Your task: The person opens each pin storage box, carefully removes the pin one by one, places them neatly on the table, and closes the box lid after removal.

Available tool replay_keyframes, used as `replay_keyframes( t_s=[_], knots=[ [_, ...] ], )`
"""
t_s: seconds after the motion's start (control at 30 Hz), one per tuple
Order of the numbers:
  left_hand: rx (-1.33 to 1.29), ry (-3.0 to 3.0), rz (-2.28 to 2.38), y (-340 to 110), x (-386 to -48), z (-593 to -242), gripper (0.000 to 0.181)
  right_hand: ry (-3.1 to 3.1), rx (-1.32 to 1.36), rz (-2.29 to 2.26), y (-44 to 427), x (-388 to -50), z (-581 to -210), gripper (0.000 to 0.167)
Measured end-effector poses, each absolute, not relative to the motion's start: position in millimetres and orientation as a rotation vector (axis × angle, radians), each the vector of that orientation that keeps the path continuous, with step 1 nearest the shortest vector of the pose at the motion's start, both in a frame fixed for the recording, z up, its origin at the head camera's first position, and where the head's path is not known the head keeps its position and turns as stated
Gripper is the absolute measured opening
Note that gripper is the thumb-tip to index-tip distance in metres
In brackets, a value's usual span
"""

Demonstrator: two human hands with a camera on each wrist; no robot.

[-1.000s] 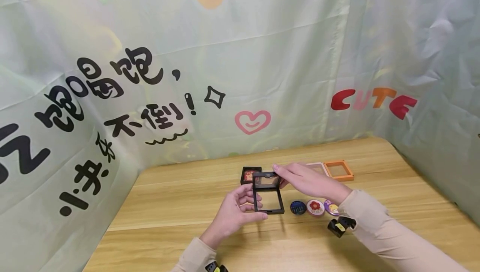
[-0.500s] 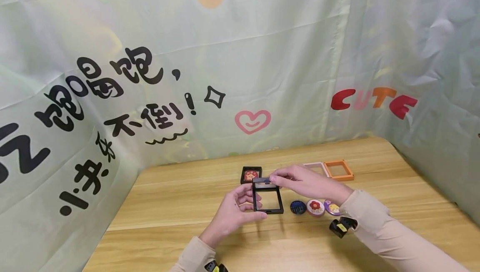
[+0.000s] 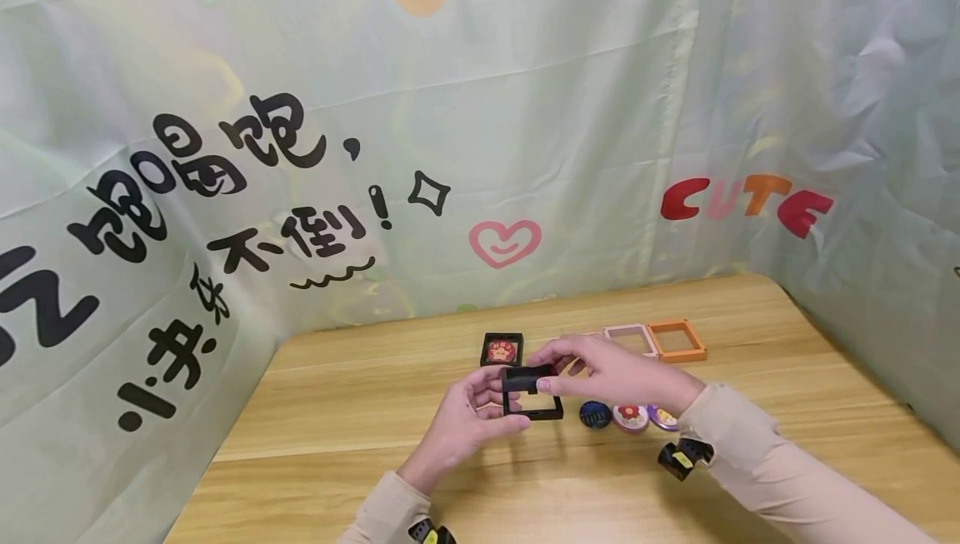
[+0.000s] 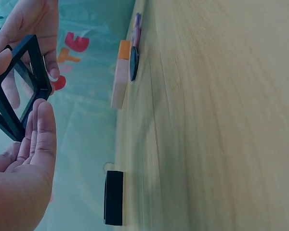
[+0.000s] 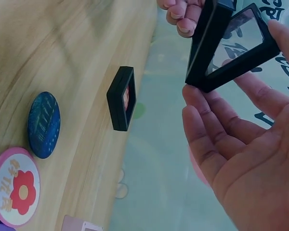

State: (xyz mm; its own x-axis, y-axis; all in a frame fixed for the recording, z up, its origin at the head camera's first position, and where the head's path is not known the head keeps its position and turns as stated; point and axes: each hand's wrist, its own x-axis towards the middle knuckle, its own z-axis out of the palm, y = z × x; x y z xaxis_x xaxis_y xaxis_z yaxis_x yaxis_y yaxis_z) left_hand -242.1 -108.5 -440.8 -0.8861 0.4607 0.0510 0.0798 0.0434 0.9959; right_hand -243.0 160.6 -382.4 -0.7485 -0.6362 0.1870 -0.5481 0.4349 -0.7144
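A black hinged display frame point(image 3: 546, 414) is held above the table, its two halves partly folded towards each other. My left hand point(image 3: 457, 419) grips the lower half from the left, thumb along the near edge. From the right, my right hand point(image 3: 611, 373) pinches the tilted upper half point(image 3: 525, 377) between thumb and fingers. Clear film spans the frame in the right wrist view, and no badge shows inside. To the right lie a dark blue round badge point(image 5: 44, 124), a pink-rimmed badge with a red flower point(image 5: 24, 192) and a purple badge point(image 3: 663, 417).
Behind my hands, another black frame point(image 3: 502, 367) lies on the wooden table point(image 3: 337, 411) with a red badge point(image 3: 502, 350) inside. A pink frame point(image 3: 626, 328) and an orange frame point(image 3: 682, 356) lie side by side at the back right. Printed cloth point(image 3: 585, 136) walls the table's back.
My right hand has swung the frame's upper half forward and down towards the lower half. My left hand has stayed almost in place, and the badges on the table have not moved.
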Motion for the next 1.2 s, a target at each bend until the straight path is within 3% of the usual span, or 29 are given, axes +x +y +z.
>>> replay_keyframes(
  t_s=[1.2],
  knots=[
    [0.465, 2.108, 1.916, -104.7, -245.2, -444.4, 0.067, 2.743, -1.030, -1.033, 155.7, -241.3, -397.3, 0.054]
  ],
)
